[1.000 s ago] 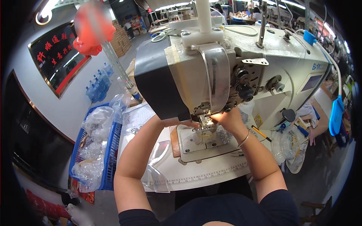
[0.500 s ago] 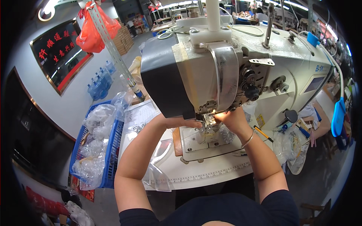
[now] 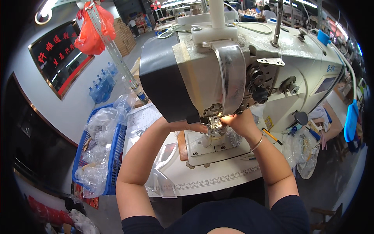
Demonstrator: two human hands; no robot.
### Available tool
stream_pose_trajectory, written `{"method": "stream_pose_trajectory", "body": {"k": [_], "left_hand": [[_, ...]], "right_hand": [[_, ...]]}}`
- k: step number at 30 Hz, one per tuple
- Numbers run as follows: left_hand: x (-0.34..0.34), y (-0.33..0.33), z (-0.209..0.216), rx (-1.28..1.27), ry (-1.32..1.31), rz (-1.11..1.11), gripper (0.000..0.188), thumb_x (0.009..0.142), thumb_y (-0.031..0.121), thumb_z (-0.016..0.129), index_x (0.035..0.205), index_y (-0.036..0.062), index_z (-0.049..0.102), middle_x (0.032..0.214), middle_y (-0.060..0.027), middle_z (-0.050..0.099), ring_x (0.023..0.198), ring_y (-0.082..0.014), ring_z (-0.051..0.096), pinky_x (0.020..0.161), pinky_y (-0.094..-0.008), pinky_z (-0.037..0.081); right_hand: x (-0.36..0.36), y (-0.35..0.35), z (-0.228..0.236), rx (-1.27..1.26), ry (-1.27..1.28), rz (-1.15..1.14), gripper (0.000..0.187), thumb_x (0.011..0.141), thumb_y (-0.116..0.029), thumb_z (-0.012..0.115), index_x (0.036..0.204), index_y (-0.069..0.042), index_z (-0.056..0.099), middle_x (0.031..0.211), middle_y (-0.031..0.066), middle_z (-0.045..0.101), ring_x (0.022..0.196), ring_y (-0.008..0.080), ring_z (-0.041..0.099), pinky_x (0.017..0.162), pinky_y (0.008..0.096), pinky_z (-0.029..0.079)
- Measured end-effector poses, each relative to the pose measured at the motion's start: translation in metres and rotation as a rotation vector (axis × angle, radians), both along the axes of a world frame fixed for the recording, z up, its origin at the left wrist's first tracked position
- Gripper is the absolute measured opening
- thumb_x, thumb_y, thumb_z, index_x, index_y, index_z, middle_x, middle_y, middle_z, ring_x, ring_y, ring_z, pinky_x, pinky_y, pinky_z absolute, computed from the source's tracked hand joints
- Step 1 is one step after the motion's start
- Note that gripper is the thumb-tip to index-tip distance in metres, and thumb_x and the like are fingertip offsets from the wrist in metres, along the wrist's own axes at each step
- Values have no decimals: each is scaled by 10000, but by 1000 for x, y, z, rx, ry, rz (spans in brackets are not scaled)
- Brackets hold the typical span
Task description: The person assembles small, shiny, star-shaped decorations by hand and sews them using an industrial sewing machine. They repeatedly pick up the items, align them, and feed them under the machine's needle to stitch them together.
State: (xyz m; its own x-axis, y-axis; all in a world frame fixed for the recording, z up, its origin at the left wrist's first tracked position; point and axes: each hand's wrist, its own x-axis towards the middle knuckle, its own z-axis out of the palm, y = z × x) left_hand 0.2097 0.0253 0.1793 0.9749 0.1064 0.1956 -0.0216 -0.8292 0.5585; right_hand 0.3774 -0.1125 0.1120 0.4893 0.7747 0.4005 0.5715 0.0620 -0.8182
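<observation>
A large cream and grey sewing machine (image 3: 194,70) stands in front of me, its lamp lighting the needle area (image 3: 214,121). My left hand (image 3: 187,126) reaches in from the left, with its fingertips close beside the presser foot and partly behind the machine head. From the other side my right hand (image 3: 239,123) has its fingers bent and pressed together at the needle. Between them lies something small, clear and shiny, too bright and too hidden to name. Glittering silvery material (image 3: 233,138) sits just below my right hand, by the metal machine bed (image 3: 204,152).
Clear plastic pieces (image 3: 163,181) lie on the white table (image 3: 206,179), which has a ruler strip along its front. On the left is a blue basket (image 3: 113,167) of plastic bags. An orange pen (image 3: 272,136) and a plastic bag (image 3: 298,148) are to the right.
The view has shifted slightly, so the machine head sits a little further left. Both hands stay at the needle, with hardly any visible movement.
</observation>
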Motion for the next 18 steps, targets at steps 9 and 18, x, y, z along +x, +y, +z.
{"method": "stream_pose_trajectory", "body": {"k": [9, 18], "left_hand": [[-1, 0, -2, 29, -23, -2, 717, 607, 291, 830, 1214, 55, 528, 1164, -117, 548, 1099, -256, 501, 951, -356, 386], [-2, 2, -7, -100, 4, 7, 672, 598, 281, 839, 1167, 51, 564, 1137, -109, 562, 1058, -239, 522, 909, -339, 416]], "right_hand": [[-2, -3, 7, -82, 62, 22, 293, 672, -124, 706, 933, -20, 625, 742, 35, 627, 660, 98, 580, 603, 262, 468], [-7, -7, 6, 19, 145, 10, 180, 683, -151, 706, 682, 10, 625, 551, 13, 591, 522, 41, 475, 483, 265, 397]]}}
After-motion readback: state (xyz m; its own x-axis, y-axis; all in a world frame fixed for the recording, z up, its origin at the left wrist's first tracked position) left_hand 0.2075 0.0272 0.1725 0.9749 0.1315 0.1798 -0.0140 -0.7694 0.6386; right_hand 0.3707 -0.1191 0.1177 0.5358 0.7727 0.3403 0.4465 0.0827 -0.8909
